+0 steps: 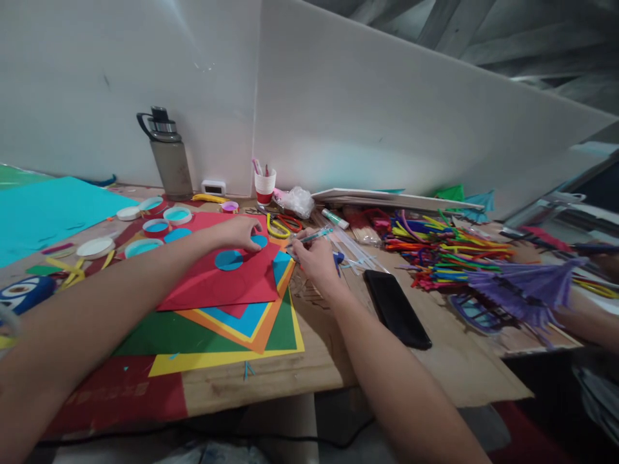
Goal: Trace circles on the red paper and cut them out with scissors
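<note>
My left hand rests on the red paper sheet, fingertips bent down onto a small blue paper circle. Just below that hand lies a second blue paper circle, and a third blue circle is to its left, partly behind my forearm. In my right hand is a pen with a clear bluish barrel, its tip pointing left near the sheet's right edge. Under the red sheet are fanned blue, orange, green and yellow papers. A faint round outline shows on the red sheet.
Red-rimmed paper rings, a bottle and a cup of pens stand at the back left. Yellow-handled scissors lie beyond my hands. To the right are a black phone, colourful pipe cleaners and a purple paper umbrella near another person's arm.
</note>
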A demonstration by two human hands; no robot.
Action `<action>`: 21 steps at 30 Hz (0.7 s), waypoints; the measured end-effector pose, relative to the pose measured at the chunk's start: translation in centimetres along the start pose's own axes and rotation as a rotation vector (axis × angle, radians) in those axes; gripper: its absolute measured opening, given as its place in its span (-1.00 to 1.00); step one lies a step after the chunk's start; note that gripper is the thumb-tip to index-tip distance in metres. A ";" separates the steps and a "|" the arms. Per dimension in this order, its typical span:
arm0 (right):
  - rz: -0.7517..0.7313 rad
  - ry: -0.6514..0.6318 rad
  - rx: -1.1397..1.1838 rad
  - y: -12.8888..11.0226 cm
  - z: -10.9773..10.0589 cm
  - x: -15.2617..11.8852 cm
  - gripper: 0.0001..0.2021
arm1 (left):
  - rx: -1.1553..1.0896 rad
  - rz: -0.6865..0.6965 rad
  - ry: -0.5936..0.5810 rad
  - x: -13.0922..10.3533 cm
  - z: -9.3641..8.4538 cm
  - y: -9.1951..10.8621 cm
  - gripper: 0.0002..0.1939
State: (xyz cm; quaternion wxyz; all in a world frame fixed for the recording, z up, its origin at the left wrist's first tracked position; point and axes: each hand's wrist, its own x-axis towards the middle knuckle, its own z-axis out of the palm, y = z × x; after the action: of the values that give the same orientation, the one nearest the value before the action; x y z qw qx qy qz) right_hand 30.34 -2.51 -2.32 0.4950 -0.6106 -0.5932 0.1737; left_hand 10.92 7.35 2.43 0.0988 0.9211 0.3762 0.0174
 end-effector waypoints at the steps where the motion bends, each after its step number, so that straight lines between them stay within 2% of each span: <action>1: -0.003 -0.006 0.000 0.1 0.1 0.0 -0.85 | 0.004 0.014 0.007 0.1 0.1 0.0 -0.73; 11: -0.010 -0.028 -0.029 0.0 0.2 0.1 -0.86 | -0.019 -0.018 -0.026 0.2 0.0 -0.3 -0.57; 21: -0.033 -0.042 -0.037 -0.4 0.1 -0.1 -0.86 | 0.016 0.010 -0.047 0.6 0.1 -0.4 -0.56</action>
State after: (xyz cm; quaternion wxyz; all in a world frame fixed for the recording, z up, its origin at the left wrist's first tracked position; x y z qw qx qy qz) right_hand 30.05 -2.65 -2.07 0.4738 -0.6059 -0.6168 0.1673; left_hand 11.04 8.01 2.18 0.1002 0.9238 0.3695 -0.0067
